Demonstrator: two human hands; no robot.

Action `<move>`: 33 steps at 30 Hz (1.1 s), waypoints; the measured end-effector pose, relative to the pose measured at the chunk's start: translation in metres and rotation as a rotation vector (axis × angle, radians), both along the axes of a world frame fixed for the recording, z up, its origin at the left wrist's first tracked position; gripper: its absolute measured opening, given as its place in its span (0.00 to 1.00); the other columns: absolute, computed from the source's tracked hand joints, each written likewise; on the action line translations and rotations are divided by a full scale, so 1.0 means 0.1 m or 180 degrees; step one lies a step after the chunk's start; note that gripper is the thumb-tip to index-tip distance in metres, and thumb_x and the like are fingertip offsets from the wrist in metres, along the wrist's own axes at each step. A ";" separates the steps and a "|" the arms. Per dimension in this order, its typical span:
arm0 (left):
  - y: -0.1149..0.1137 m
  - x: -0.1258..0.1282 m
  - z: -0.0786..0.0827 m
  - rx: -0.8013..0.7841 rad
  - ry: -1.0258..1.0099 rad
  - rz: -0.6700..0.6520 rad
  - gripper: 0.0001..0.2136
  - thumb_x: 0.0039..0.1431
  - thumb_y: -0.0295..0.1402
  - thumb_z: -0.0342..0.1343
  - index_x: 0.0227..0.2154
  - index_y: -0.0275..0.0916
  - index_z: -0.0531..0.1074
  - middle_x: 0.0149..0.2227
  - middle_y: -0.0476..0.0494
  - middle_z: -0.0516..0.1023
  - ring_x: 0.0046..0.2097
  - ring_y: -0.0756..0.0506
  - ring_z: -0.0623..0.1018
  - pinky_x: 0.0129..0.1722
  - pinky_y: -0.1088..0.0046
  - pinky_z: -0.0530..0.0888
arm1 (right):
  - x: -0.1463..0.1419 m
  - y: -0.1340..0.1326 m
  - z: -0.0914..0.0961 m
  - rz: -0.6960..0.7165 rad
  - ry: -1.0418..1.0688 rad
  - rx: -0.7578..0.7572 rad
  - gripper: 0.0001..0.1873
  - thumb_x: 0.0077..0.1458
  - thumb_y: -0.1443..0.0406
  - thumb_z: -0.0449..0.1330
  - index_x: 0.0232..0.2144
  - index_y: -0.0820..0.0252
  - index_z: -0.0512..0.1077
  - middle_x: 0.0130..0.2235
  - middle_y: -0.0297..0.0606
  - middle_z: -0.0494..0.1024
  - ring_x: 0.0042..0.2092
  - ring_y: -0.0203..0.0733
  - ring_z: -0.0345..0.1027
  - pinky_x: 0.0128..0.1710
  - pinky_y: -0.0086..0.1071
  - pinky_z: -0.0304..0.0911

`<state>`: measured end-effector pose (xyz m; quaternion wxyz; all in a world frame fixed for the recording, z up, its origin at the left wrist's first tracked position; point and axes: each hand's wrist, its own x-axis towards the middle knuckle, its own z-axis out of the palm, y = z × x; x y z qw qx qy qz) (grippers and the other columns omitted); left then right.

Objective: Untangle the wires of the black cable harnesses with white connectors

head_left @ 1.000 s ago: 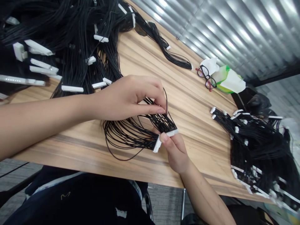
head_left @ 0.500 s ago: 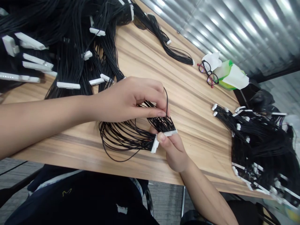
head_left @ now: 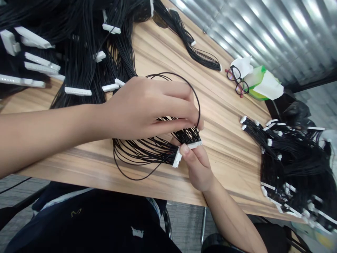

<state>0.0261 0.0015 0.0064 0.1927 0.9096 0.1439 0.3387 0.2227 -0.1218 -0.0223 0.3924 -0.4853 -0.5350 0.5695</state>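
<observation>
Thin black wires (head_left: 139,154) end in white plastic connectors (head_left: 177,157); the wooden tabletop (head_left: 168,56) is streaked tan and brown, and the corrugated metal wall (head_left: 263,31) at upper right looks roughly silver-grey.

A bundle of wires (head_left: 142,153) lies in the middle of the worktop (head_left: 226,165). A big heap of wires (head_left: 79,56) sits at ten o'clock. A thin bunch of wires (head_left: 195,52) lies at twelve o'clock. Glasses (head_left: 237,82) lie at one o'clock, just beside a packet (head_left: 265,88). Another heap of wires (head_left: 292,165) sits at three o'clock. A metal wall (head_left: 273,31) stands behind the worktop.
</observation>
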 end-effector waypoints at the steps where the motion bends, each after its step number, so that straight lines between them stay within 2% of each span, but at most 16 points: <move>1: 0.02 -0.01 0.01 0.0032 0.0088 -0.0016 0.13 0.78 0.38 0.50 0.45 0.51 0.82 0.45 0.51 0.86 0.47 0.49 0.84 0.36 0.72 0.71 | 0.00 0.00 0.01 0.0027 -0.0010 -0.0006 0.26 0.69 0.43 0.56 0.28 0.51 0.73 0.27 0.34 0.75 0.31 0.43 0.70 0.33 0.39 0.69; 7: 0.15 -0.04 0.02 0.0015 0.0427 -0.0366 0.14 0.77 0.37 0.49 0.45 0.52 0.82 0.47 0.52 0.85 0.48 0.48 0.83 0.34 0.71 0.69 | 0.03 0.01 0.05 0.0301 0.0053 -0.0171 0.24 0.71 0.47 0.56 0.28 0.54 0.71 0.27 0.31 0.72 0.30 0.39 0.67 0.33 0.35 0.65; 9: 0.13 -0.04 0.02 0.0004 0.0432 -0.0269 0.14 0.77 0.37 0.49 0.45 0.51 0.82 0.47 0.53 0.86 0.47 0.48 0.83 0.33 0.70 0.69 | 0.03 0.00 0.03 0.0203 0.0080 -0.0210 0.25 0.70 0.45 0.56 0.28 0.54 0.72 0.27 0.32 0.72 0.30 0.40 0.67 0.32 0.36 0.65; 11: 0.07 -0.03 0.03 0.0061 0.0363 0.0173 0.13 0.75 0.37 0.51 0.45 0.51 0.83 0.47 0.53 0.86 0.47 0.48 0.84 0.31 0.70 0.68 | 0.04 0.01 0.00 -0.0124 0.0126 -0.0174 0.25 0.68 0.43 0.58 0.28 0.53 0.73 0.27 0.33 0.72 0.29 0.41 0.66 0.30 0.36 0.66; 13: 0.00 -0.01 0.04 0.0217 0.0172 0.0604 0.12 0.74 0.37 0.54 0.45 0.50 0.83 0.48 0.53 0.87 0.47 0.49 0.85 0.31 0.71 0.68 | 0.04 0.04 -0.02 -0.0677 0.0221 -0.0008 0.24 0.65 0.42 0.61 0.28 0.52 0.73 0.26 0.32 0.70 0.28 0.40 0.64 0.27 0.35 0.65; 15: -0.04 0.00 0.03 0.0469 -0.0098 0.0720 0.11 0.74 0.35 0.55 0.43 0.48 0.83 0.48 0.53 0.87 0.45 0.50 0.85 0.31 0.73 0.69 | 0.04 0.08 -0.01 -0.1240 0.0298 0.0264 0.21 0.63 0.44 0.65 0.29 0.52 0.73 0.26 0.32 0.69 0.26 0.39 0.61 0.24 0.34 0.62; 17: -0.07 0.02 0.00 0.0712 -0.0303 0.0646 0.09 0.72 0.33 0.57 0.42 0.46 0.83 0.42 0.54 0.87 0.39 0.53 0.83 0.28 0.75 0.67 | 0.02 0.12 0.01 -0.1645 0.0275 0.0546 0.18 0.61 0.47 0.67 0.30 0.51 0.74 0.27 0.31 0.68 0.26 0.38 0.60 0.21 0.32 0.59; 19: -0.09 0.02 -0.04 0.0857 -0.0318 0.0656 0.08 0.71 0.31 0.58 0.44 0.46 0.82 0.28 0.58 0.81 0.29 0.55 0.79 0.23 0.76 0.63 | 0.00 0.13 0.01 -0.1796 0.0193 0.0771 0.17 0.62 0.48 0.67 0.31 0.51 0.74 0.28 0.31 0.68 0.26 0.37 0.60 0.21 0.30 0.58; 20: -0.09 0.03 -0.07 0.0925 -0.0251 0.0679 0.08 0.71 0.32 0.58 0.46 0.46 0.82 0.22 0.60 0.77 0.24 0.55 0.75 0.21 0.75 0.62 | -0.01 0.13 0.01 -0.1802 0.0159 0.0860 0.16 0.62 0.48 0.66 0.31 0.51 0.73 0.27 0.31 0.68 0.26 0.37 0.60 0.20 0.30 0.58; 22: -0.11 0.03 -0.11 0.1088 -0.0080 0.0759 0.09 0.72 0.33 0.57 0.47 0.48 0.81 0.17 0.62 0.72 0.20 0.54 0.72 0.20 0.75 0.63 | -0.02 0.10 -0.01 -0.1729 0.0088 0.0986 0.17 0.65 0.49 0.64 0.31 0.51 0.73 0.27 0.30 0.68 0.26 0.37 0.60 0.21 0.30 0.59; 25: -0.13 0.05 -0.13 0.1414 -0.0078 0.0697 0.08 0.72 0.34 0.56 0.45 0.47 0.82 0.20 0.60 0.77 0.22 0.53 0.76 0.22 0.73 0.67 | -0.01 0.05 -0.06 -0.1571 -0.0086 0.1023 0.20 0.68 0.47 0.61 0.30 0.51 0.71 0.26 0.31 0.68 0.26 0.39 0.60 0.23 0.33 0.60; 29: -0.14 0.10 -0.10 0.1744 -0.0372 0.0542 0.08 0.70 0.28 0.59 0.38 0.43 0.83 0.21 0.60 0.77 0.23 0.53 0.77 0.23 0.72 0.68 | 0.01 0.01 -0.09 -0.1399 -0.0274 0.0990 0.22 0.70 0.45 0.57 0.29 0.50 0.70 0.26 0.33 0.68 0.26 0.41 0.61 0.25 0.36 0.61; 33: -0.12 0.11 -0.06 0.1676 -0.0301 0.0508 0.10 0.73 0.28 0.55 0.39 0.45 0.82 0.30 0.59 0.85 0.28 0.53 0.79 0.28 0.72 0.67 | 0.03 0.00 -0.12 -0.1286 -0.0401 0.0984 0.22 0.72 0.47 0.54 0.30 0.50 0.72 0.26 0.33 0.69 0.29 0.44 0.64 0.31 0.39 0.65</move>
